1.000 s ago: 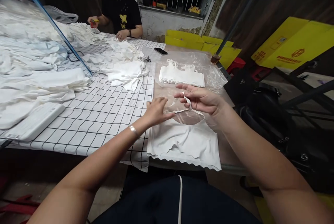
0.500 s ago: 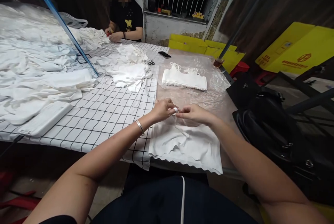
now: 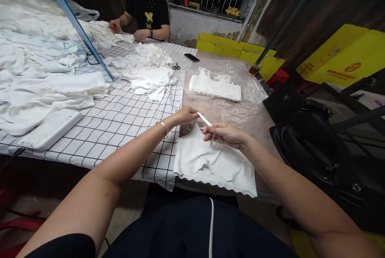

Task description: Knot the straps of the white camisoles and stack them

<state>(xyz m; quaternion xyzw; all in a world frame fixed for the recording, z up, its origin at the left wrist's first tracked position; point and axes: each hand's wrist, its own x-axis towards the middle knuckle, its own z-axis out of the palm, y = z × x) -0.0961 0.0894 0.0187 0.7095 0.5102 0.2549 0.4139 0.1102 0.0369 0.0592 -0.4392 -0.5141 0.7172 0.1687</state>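
Observation:
A white garment (image 3: 221, 164) with a wavy hem lies flat at the table's front edge, the hem hanging slightly over. Above its far end, a narrow white strap (image 3: 204, 119) is stretched between my two hands. My left hand (image 3: 187, 115) pinches the strap's far end; a bracelet circles that wrist. Closed on the strap's nearer end is my right hand (image 3: 224, 133), with fingers curled. Whether the strap joins the garment beneath is partly hidden by my hands. Beyond them, a neat stack of white strappy tops (image 3: 215, 85) rests on clear plastic.
Loose white garments (image 3: 153, 77) and a large pile (image 3: 45, 57) cover the left side. Small scissors (image 3: 176, 66) and a phone (image 3: 191, 57) lie farther back. A blue pole (image 3: 75, 23) rises at left. A black bag (image 3: 306, 138) sits at right. Another person (image 3: 147, 13) works across the table.
My hands have moved apart, pulling the strap from a small loop into a straight taut band. The person across has shifted their hands apart. The view has tilted slightly.

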